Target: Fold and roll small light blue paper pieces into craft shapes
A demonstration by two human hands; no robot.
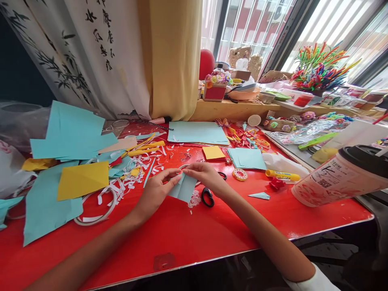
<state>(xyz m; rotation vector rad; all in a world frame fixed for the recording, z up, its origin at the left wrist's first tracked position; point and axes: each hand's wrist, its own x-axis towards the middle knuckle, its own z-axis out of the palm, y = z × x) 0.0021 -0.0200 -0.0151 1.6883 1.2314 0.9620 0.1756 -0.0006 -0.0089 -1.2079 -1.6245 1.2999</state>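
Both hands meet at the top of a creased light blue paper piece (pixel 184 189) above the red table. My left hand (pixel 157 192) pinches its upper left edge between thumb and fingers. From the other side, my right hand (pixel 209 177) grips the upper right corner, its fingertips close to the left ones. Black-handled scissors (pixel 207 197) lie just right of the paper, their blades hidden. Small white paper scraps (pixel 195 199) are beside the paper's lower right edge. A stack of light blue paper squares (pixel 246 158) and a yellow square stack (pixel 213 152) lie behind my right hand.
Blue sheets (pixel 50 202), a yellow sheet (pixel 83 180) and white strips (pixel 119 188) cover the table's left. At right are a yellow glue stick (pixel 282 175), a folded blue piece (pixel 260 195) and a tall lidded cup (pixel 339 178). Larger blue sheets (pixel 197 132) lie at the back.
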